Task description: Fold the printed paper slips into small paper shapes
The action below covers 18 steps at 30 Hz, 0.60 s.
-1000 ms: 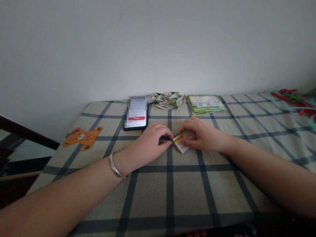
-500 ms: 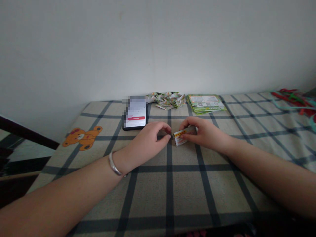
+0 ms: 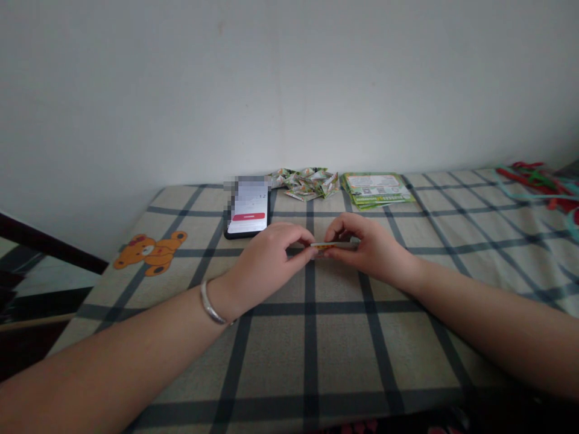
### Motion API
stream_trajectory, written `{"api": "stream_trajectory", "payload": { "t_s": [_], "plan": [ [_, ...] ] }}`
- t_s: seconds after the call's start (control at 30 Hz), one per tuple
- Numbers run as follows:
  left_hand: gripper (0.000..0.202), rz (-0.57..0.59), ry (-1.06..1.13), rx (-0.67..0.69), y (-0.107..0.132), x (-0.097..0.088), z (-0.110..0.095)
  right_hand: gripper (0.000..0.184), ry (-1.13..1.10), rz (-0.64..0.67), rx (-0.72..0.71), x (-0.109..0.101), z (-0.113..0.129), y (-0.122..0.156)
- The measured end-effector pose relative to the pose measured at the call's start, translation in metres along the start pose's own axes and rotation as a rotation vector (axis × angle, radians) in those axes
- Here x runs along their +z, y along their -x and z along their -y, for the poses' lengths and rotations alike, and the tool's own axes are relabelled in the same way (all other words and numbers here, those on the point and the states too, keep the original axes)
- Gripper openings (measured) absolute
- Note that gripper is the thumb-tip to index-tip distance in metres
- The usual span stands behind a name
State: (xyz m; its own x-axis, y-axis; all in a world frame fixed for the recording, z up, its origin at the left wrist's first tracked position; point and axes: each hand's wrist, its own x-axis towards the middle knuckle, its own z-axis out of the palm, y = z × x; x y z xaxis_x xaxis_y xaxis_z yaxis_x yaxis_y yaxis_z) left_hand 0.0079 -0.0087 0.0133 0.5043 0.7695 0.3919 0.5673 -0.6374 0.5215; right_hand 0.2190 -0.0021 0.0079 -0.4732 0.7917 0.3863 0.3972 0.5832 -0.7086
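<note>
A small flat printed packet (image 3: 335, 245), pale with a yellow strip, is held nearly edge-on above the checked tablecloth. My right hand (image 3: 362, 244) is closed on it, thumb in front and curled fingers behind, hiding part of it. At its left end, the thumb and forefinger of my left hand (image 3: 275, 256) pinch the packet. A silver bangle (image 3: 210, 304) circles my left wrist. Behind the hands lies a heap of small folded green-and-white packets (image 3: 310, 184). Whether the held piece is folded the same way, I cannot make out.
A phone (image 3: 248, 208) with a lit screen lies just behind my left hand. Flat green printed sheets or bags (image 3: 380, 190) are stacked near the wall. Red, green and turquoise strips (image 3: 543, 187) lie at the far right. An orange bear picture (image 3: 151, 253) is at the left.
The packet has tipped from showing its printed face to nearly edge-on. My left fingertips have closed onto its left end. My right hand has shifted slightly left.
</note>
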Motion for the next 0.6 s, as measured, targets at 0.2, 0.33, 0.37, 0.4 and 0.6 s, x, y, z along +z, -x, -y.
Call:
{"api": "stream_trajectory", "payload": {
  "t_s": [0.2, 0.33, 0.37, 0.4, 0.6],
  "plan": [
    [0.008, -0.033, 0.012, -0.084, -0.0008, -0.0017, -0.0007, 0.022, 0.061, -0.026, 0.052, -0.0040, 0.0008, 0.0021],
    [0.011, -0.068, 0.065, -0.122, -0.0011, -0.0012, 0.0021, 0.025, 0.090, -0.021, 0.078, -0.0056, 0.0006, 0.0033],
    [0.011, -0.064, 0.082, -0.135, -0.0012, -0.0011, 0.0025, 0.025, 0.098, -0.026, 0.078, -0.0054, 0.0001, 0.0033],
    [0.011, -0.058, 0.096, -0.146, -0.0013, -0.0012, 0.0028, 0.025, 0.103, -0.030, 0.077, -0.0048, -0.0007, 0.0032],
    [0.011, -0.051, 0.140, -0.152, -0.0016, -0.0010, 0.0040, 0.026, 0.118, -0.083, 0.040, -0.0014, -0.0060, 0.0020]
  ]
}}
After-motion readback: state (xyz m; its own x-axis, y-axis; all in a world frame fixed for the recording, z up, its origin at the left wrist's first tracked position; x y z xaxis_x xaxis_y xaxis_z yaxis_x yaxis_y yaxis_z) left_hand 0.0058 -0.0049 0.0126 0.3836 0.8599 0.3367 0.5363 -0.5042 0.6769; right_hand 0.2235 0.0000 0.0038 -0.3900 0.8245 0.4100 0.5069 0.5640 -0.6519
